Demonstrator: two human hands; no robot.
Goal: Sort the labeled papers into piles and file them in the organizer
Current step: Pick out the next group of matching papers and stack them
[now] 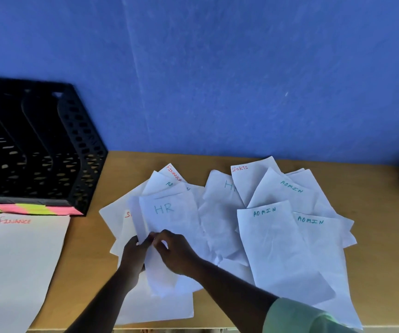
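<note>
HR sheet [169, 212]: long axis running away from the person, right of the black organizer [83, 150]. Left hand [134, 254] and right hand [176, 252] both pinch its near edge; left hand nearer the organizer.

Both arms reach forward, converging at centre. Left hand [133, 254] and right hand [175, 252] nearly touching, fingers curled, each pinching the lower edge of a sheet [169, 217]. Green sleeve [296, 317] on right forearm.
</note>
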